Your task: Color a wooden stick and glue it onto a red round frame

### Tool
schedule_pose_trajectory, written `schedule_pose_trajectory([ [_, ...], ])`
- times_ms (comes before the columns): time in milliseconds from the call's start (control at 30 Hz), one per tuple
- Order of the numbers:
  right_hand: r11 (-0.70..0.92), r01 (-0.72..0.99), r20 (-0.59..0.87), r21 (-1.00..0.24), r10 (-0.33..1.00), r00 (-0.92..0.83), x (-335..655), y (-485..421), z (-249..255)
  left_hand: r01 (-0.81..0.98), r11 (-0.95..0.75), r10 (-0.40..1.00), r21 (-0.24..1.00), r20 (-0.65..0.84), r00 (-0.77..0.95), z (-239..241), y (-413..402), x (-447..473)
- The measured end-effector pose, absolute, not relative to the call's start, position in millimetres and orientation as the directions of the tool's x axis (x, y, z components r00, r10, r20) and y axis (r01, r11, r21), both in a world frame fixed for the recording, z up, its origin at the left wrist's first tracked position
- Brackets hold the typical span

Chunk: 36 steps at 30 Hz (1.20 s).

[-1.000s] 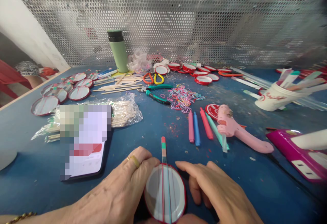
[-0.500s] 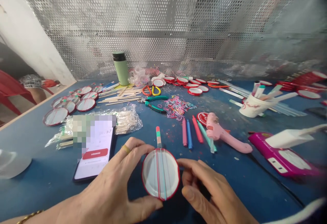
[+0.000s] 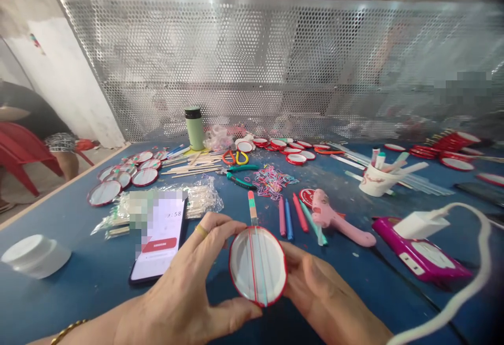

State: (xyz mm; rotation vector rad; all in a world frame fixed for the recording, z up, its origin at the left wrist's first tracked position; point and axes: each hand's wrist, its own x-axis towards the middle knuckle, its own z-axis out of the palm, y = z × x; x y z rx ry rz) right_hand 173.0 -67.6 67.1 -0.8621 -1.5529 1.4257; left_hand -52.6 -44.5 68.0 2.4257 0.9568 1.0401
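Observation:
A round red-rimmed lid with rubber bands stretched across it and a painted stick poking out behind is held up off the blue table. My left hand, wearing a gold ring, grips its left rim with thumb and fingers. My right hand cups the lid's right side from beneath, fingers curled around the rim.
A phone lies left of the lid, beside a bag of sticks. Coloured pens, a pink glue gun, loose rubber bands, pliers, more lids, a green bottle, a paper cup and a magenta device surround. A perforated metal screen backs the table.
The lid has been lifted from the table and tilted toward me. My right hand slid under its right edge. The camera view has risen, showing more of the screen.

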Motion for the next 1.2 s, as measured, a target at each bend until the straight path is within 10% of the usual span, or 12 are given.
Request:
schedule_pose_trajectory([
  [700, -0.083, -0.388, 0.099, -0.918, 0.898, -0.428, 143.0, -66.5, 77.3, 0.282, -0.632, 0.756, 0.722, 0.496, 0.426, 47.9, -28.6, -48.1],
  [867, 0.205, 0.068, 0.186, -0.976, 0.957, -0.222, 151.0, -60.1, 81.6, 0.325, -0.530, 0.821, 0.783, 0.379, 0.426, 61.1, -34.3, -52.9],
  [1033, 0.447, 0.722, 0.600, -0.528, 0.798, -0.055, 159.6, -55.1, 77.9, 0.236, -0.304, 0.889, 0.923, 0.186, 0.418, 74.5, -35.8, -51.7],
  [1200, 0.380, 0.869, 0.623, -0.317, 0.774, -0.110, 160.6, -53.2, 71.1, 0.198, -0.171, 0.906, 0.965, 0.075, 0.416, 75.6, -32.0, -37.8],
])
